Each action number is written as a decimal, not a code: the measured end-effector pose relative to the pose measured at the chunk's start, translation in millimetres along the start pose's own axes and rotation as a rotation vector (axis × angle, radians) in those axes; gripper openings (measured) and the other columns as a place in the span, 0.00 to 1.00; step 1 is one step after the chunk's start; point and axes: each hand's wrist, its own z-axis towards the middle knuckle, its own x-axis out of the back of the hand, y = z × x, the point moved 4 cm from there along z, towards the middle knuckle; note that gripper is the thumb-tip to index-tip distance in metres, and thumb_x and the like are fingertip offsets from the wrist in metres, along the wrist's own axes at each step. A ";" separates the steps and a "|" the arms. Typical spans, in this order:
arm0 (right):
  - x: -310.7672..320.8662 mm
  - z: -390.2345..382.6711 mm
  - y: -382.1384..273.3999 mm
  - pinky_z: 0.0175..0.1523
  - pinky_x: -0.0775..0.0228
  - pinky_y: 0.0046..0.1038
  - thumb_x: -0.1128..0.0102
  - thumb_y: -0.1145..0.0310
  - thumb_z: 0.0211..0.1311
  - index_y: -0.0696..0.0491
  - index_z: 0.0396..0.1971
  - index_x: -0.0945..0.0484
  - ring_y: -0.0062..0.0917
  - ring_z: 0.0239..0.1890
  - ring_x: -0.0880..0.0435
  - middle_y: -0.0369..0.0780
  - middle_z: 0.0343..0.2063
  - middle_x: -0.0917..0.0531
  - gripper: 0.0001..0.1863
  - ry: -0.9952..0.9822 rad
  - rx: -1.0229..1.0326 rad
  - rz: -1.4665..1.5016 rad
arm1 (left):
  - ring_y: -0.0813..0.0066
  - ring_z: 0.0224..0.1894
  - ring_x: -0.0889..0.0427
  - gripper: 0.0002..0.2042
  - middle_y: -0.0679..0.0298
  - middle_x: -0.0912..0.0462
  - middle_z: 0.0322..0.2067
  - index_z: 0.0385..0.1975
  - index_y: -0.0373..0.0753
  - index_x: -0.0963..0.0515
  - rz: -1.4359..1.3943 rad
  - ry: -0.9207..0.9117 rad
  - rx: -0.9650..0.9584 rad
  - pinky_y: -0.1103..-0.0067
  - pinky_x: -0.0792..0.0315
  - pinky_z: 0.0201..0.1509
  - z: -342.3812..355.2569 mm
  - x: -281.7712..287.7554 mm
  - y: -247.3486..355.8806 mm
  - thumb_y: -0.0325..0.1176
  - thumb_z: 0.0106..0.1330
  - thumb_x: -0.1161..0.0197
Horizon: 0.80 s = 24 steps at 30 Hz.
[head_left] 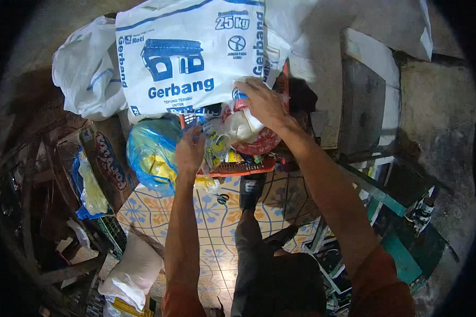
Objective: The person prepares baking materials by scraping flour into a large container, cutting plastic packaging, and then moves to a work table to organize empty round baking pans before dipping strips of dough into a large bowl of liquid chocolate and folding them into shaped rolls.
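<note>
A large white woven sack (pixel 143 68) with blue print spreads over a red plastic basket (pixel 248 168). My right hand (pixel 267 108) is closed at the sack's lower right edge, its fingertips bent over the white material. Lower and to the left, my left hand (pixel 189 150) has curled fingers close to the sack's bottom edge; what they hold, if anything, is hidden. Beside it bulges a blue translucent plastic bag (pixel 150 142) with yellow contents. Between my hands are a clear plastic bag (pixel 216 142) and a whitish bundle (pixel 240 127).
Scissors (pixel 222 198) lie on the patterned tile floor (pixel 217 232) near my foot. Another white sack (pixel 90 68) stands at far left. Wooden pieces and a pale sack (pixel 135 264) crowd the left; a green metal frame (pixel 375 195) stands at right.
</note>
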 end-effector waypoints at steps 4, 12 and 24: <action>16.9 10.1 -7.1 0.57 0.31 0.40 0.36 0.68 0.52 0.49 0.54 0.27 0.40 0.57 0.28 0.46 0.54 0.29 0.26 0.253 -0.067 -0.056 | 0.57 0.33 0.17 0.11 0.53 0.17 0.35 0.41 0.38 0.21 0.107 0.035 -0.030 0.68 0.25 0.38 -11.0 -11.7 2.7 0.35 0.63 0.40; 5.2 -80.0 26.6 0.52 0.29 0.35 0.40 0.62 0.60 0.55 0.50 0.24 0.40 0.48 0.21 0.48 0.45 0.20 0.19 0.330 -0.228 0.327 | 0.60 0.30 0.18 0.09 0.52 0.18 0.33 0.37 0.34 0.21 0.045 0.133 -0.045 0.70 0.26 0.36 -44.1 -11.3 5.0 0.33 0.65 0.43; -104.1 -405.2 59.8 0.36 0.28 0.34 0.47 0.60 0.66 0.59 0.46 0.21 0.30 0.29 0.19 0.43 0.29 0.18 0.18 -0.526 -0.721 0.251 | 0.68 0.29 0.15 0.16 0.56 0.15 0.31 0.41 0.35 0.20 -0.223 -0.150 0.779 0.74 0.25 0.35 -300.9 -125.7 -187.7 0.41 0.60 0.39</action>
